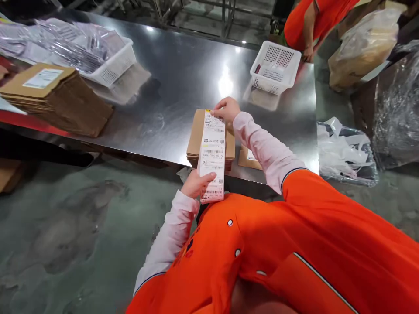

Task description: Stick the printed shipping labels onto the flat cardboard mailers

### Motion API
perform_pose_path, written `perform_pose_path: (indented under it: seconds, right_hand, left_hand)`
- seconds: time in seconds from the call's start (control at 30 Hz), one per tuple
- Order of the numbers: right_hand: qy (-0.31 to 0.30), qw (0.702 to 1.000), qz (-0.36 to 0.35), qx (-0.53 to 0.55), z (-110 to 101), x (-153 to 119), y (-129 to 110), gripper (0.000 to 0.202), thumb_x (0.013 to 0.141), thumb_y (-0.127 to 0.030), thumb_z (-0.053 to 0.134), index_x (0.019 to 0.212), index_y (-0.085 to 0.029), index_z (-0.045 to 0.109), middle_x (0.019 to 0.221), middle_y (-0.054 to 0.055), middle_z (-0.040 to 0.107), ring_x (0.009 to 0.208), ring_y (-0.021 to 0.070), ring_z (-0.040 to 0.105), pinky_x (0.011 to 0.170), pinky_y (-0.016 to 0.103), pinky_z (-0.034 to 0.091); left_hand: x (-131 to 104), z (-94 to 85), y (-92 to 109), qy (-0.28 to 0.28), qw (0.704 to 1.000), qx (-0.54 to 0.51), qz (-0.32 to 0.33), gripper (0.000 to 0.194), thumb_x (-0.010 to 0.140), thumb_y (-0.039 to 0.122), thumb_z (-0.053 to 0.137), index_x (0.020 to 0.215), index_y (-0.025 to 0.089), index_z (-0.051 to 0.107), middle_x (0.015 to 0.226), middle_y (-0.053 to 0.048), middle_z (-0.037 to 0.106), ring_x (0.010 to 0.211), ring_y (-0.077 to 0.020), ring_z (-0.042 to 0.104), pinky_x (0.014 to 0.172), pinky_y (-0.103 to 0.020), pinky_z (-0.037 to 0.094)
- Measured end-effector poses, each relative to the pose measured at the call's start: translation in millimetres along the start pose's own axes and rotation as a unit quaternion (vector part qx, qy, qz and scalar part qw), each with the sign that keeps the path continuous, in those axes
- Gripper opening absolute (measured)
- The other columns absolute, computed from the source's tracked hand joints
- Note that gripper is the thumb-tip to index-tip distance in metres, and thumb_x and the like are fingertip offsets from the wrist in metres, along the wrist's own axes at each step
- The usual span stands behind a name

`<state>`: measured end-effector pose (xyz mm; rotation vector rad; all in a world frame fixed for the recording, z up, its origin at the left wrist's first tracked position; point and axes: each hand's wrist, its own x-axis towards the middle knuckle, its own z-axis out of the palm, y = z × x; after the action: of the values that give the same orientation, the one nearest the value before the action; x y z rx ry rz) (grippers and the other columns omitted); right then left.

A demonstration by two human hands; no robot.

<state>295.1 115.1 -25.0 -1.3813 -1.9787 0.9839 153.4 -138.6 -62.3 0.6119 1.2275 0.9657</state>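
A long strip of white shipping labels [212, 152] with printed barcodes runs over a stack of flat brown cardboard mailers [196, 131] at the table's front edge. My left hand [195, 183] grips the strip's lower part near my body, thumb on top. At the strip's far end, my right hand [227, 110] pinches the upper edge between thumb and fingers, above the stack's top. Just right of the stack, partly under my right forearm, lies another brown mailer [246, 158] bearing a white label.
The steel table [157, 87] carries a white basket [276, 67] at far right. Farther left are a basket [113, 65] of plastic-wrapped packets and a leaning pile of labelled mailers [75, 100]. A co-worker [314, 22] stands by the far corner. A bag of white plastic [347, 150] is beside the table.
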Motion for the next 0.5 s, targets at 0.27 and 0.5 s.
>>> perform_pose_path:
  seconds: [0.27,0.5]
  right_hand:
    - [-0.002,0.965,-0.079,-0.251,28.1,-3.3,17.5,0.077,0.089,-0.054,0.060,0.148,-0.007,0.044,0.150,0.024,0.046,0.142,0.0380,0.041,0.117,0.058,0.031]
    - [-0.139,0.920,-0.221,-0.293,56.2,-65.9,-7.9,0.076,0.097,-0.054,0.042,0.155,-0.005,0.034,0.164,0.023,0.025,0.154,0.0428,0.015,0.122,0.069,0.008]
  left_hand:
    - [-48.0,-42.7,-31.8,-0.030,0.996,0.055,-0.069,0.054,0.054,0.049,0.093,0.091,0.012,0.078,0.096,-0.016,0.078,0.088,-0.0336,0.074,0.082,-0.044,0.058]
    - [-42.2,-41.6,30.8,0.145,0.976,0.046,0.153,0.056,0.067,0.059,0.083,0.098,0.014,0.074,0.094,-0.011,0.077,0.087,-0.0268,0.072,0.078,-0.036,0.060]
